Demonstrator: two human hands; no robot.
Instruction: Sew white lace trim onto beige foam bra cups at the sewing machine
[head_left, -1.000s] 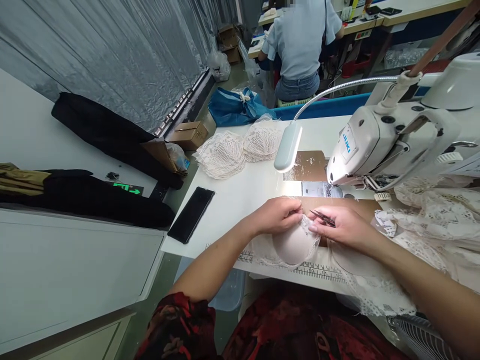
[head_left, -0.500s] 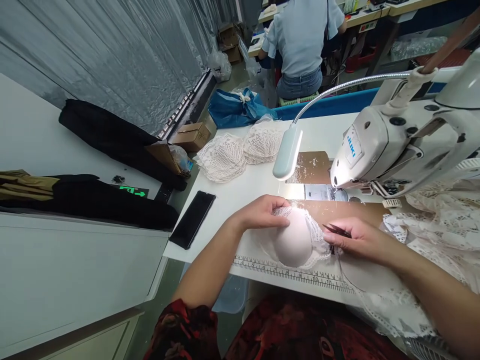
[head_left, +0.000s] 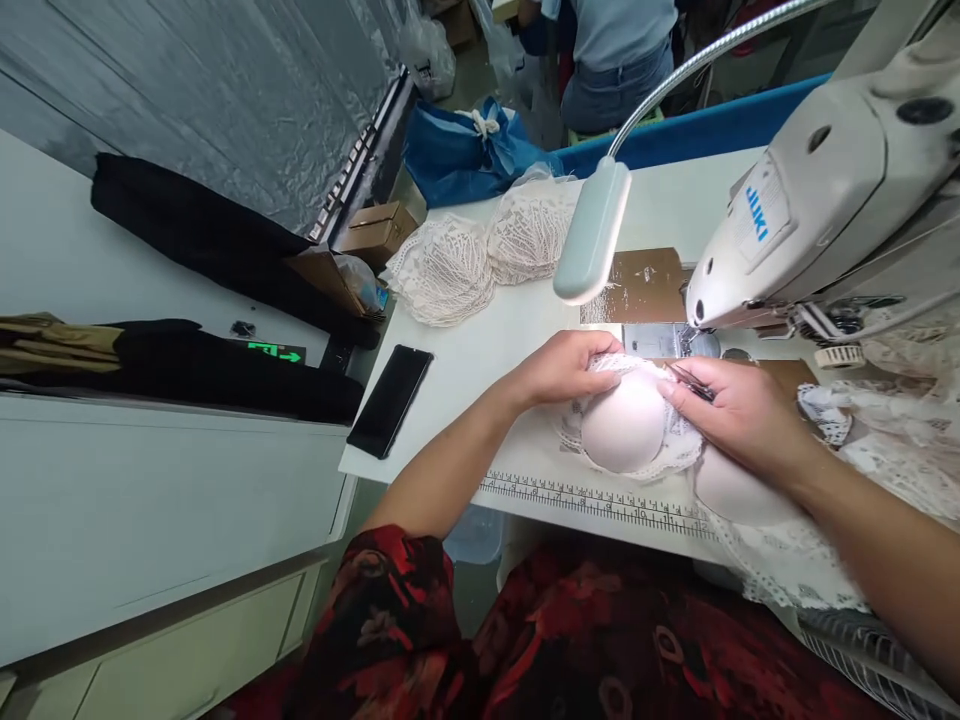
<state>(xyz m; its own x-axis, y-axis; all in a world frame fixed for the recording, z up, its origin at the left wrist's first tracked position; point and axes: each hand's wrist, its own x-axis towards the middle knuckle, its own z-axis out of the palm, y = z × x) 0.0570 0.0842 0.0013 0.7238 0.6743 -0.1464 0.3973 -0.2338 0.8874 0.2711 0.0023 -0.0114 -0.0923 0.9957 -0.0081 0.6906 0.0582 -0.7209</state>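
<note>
A: How are you gripping the work?

B: Your left hand (head_left: 571, 370) is pinching the upper-left lace edge of a smooth, off-white moulded cup (head_left: 622, 428). Your right hand (head_left: 742, 402) is pinching its upper-right edge while also holding slim, dark metal snips (head_left: 694, 383). The cup is sitting at the front of the flat white tabletop (head_left: 487, 372), before the bulky white sewing machine (head_left: 814, 180).

A: How are you doing this step well?

B: You are doing it well when you are spreading the edge evenly without stretching the lace. The snip points are sitting close to the trim, so you are risking a snag.

A: What is crowding you?

B: A second off-white moulded cup (head_left: 739, 490) is lying just beside the first, partly hidden by your right hand, and heaped white lace fabric (head_left: 911, 435) is filling the right side. The pale green oval lamp head (head_left: 594, 232) is hanging beyond your hands. The flat black phone (head_left: 390, 402) is resting well apart, to the left.
</note>
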